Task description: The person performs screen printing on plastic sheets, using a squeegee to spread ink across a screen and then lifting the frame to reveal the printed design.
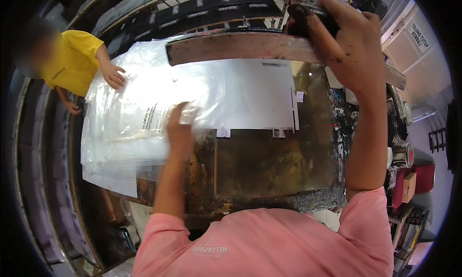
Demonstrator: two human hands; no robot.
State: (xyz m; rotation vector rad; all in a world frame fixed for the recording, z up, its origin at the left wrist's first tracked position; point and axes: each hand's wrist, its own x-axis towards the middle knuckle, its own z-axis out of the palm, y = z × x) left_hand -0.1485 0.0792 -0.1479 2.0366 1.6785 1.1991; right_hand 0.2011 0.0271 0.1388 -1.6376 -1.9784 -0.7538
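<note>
My right hand (353,46) is raised at the upper right, closed around a wooden screen frame (240,48) whose near bar is lifted above the table. A dark, ink-stained object (299,20) sits beside my thumb; its kind is unclear. Dark smudges mark my fingers. Motion blurs my left hand (180,128), which is over the stack of clear plastic sheets (120,132), its fingers closed on a glossy sheet edge (190,112). Right of the stack, a white sheet (260,94) with dark printed lines lies flat under the raised bar.
A co-worker in a yellow shirt (74,60) stands at the left, one hand (114,76) on the sheets. Small white tabs (278,132) edge the stained tabletop (269,171). Racks (43,147) stand at far left. Cans (403,154) and a red chair (423,178) are at right.
</note>
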